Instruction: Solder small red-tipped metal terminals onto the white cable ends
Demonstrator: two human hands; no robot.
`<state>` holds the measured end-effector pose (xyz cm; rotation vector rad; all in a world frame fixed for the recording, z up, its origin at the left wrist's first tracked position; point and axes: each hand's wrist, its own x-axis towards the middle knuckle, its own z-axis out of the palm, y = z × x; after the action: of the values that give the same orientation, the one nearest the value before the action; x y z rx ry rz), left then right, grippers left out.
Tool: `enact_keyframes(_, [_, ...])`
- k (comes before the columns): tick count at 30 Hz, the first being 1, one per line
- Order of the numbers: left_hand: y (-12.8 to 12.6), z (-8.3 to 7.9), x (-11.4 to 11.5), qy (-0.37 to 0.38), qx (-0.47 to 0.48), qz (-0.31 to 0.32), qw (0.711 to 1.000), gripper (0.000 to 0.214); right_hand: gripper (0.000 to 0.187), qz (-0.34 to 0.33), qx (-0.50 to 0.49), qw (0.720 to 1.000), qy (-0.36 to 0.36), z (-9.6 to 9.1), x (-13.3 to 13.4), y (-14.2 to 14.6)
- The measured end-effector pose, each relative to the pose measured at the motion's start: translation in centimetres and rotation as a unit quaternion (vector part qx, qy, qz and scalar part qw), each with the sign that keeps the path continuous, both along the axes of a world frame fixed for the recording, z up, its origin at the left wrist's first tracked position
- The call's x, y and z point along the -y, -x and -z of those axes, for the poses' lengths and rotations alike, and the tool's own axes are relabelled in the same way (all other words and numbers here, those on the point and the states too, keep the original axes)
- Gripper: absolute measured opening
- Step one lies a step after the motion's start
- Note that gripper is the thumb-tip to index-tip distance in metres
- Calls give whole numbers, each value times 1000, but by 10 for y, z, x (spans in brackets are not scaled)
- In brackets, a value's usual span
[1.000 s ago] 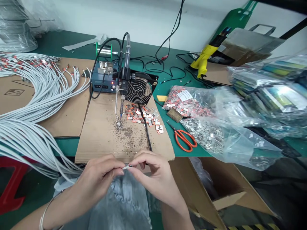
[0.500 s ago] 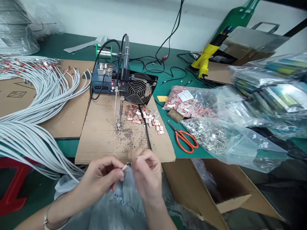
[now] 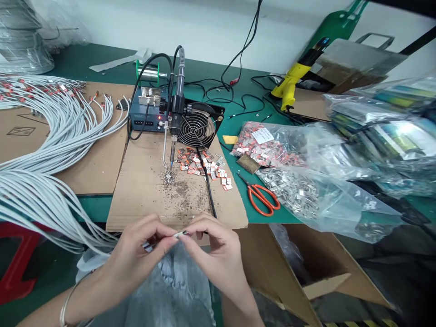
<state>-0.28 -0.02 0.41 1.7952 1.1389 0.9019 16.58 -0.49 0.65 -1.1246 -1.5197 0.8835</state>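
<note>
Between finger and thumb, my left hand [image 3: 148, 247] pinches the end of a white cable [image 3: 177, 234] just off the front edge of the cardboard sheet [image 3: 136, 200]. My right hand [image 3: 214, 245] meets it there, thumb and forefinger closed on the dark stripped wires at the cable's tip. The fingers partly cover the wires. Beyond my hands a soldering iron [image 3: 177, 100] is clamped upright, tip down over solder spatter. Small orange-and-white connector boards [image 3: 213, 171] lie scattered to its right.
Bundled white cables [image 3: 61, 150] spread over the left side. A soldering station [image 3: 146, 116], solder spool [image 3: 150, 72] and fan [image 3: 195, 129] stand behind the cardboard. Orange-handled scissors [image 3: 262, 200] and a bag of metal parts [image 3: 296, 190] lie right. An open cardboard box [image 3: 327, 286] sits below the table.
My right hand, blurred beside the cable end before, has come down and left so its thumb and forefinger now pinch the wires. My left hand keeps its hold on the cable.
</note>
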Motion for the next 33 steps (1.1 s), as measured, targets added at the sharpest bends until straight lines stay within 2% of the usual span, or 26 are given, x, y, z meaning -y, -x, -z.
enact_keyframes(3, [0,1,2,11,3,5,1000,11,10,-17,-34,999,17,1,-2,-2])
enact_keyframes(7, [-5,-1,2,114,53,1,992,14,14,-15,-81,997,-4,8,0,4])
enact_keyframes(12, [-12,-4,0,241,181,-22,953,15,14,57,-185,981,-26,18,2,18])
enact_keyframes(15, [-8,1,-3,263,197,-24,944,15,16,162,-201,965,-50,15,-5,-8])
enact_keyframes(16, [-5,4,-5,265,199,-28,943,16,15,210,-150,964,-68,13,-9,-25])
enact_keyframes(17, [-2,7,-6,262,204,-34,943,17,11,253,-46,963,-75,11,-15,-44])
enact_keyframes(18, [1,9,-7,258,207,-38,943,17,5,293,83,951,-61,9,-20,-64])
enact_keyframes(20, [5,11,-8,249,200,-34,947,18,13,304,337,890,37,6,-33,-104])
enact_keyframes(22, [7,8,-10,243,172,-7,954,19,22,254,484,830,114,7,-44,-134])
enact_keyframes(24, [7,4,-10,242,141,25,960,20,23,219,518,815,141,8,-53,-153])
enact_keyframes(27, [7,-2,-12,254,130,66,956,20,15,182,523,816,166,7,-58,-165])
enact_keyframes(31, [6,-3,-16,338,190,83,918,20,9,182,529,812,166,2,-54,-165])
enact_keyframes(33, [4,-3,-18,359,217,64,905,18,15,208,496,832,136,1,-45,-157])
